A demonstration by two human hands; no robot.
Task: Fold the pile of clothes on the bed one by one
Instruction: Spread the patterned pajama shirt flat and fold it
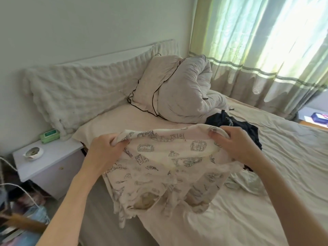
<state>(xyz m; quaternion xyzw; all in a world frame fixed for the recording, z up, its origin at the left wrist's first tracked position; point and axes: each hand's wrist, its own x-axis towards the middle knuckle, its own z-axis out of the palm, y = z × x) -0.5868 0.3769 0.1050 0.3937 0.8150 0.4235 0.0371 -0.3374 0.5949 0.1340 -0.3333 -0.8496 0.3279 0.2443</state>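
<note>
We have the printed cream garment [170,167] up in front of us, held by its top edge over the near left part of the bed [284,157], with its lower part hanging down and bunching onto the sheet. Our left hand [104,150] pinches one end of that edge and our right hand [237,146] pinches the other, both clamped on cloth and set well apart, so the held edge runs across us from left to right and the body of the garment falls away below it. Neither hand is plainly nearer; the piece hangs between them. We judge the next move is to lay it flat on the sheet ahead. Just beyond the right hand lies the dark clothing [239,125] waiting to be folded, and a pale crumpled piece [246,181] sits on the sheet under our right forearm. Further back are the bundled duvet [186,89] and, left of the bed, the bedside table [49,157].
</note>
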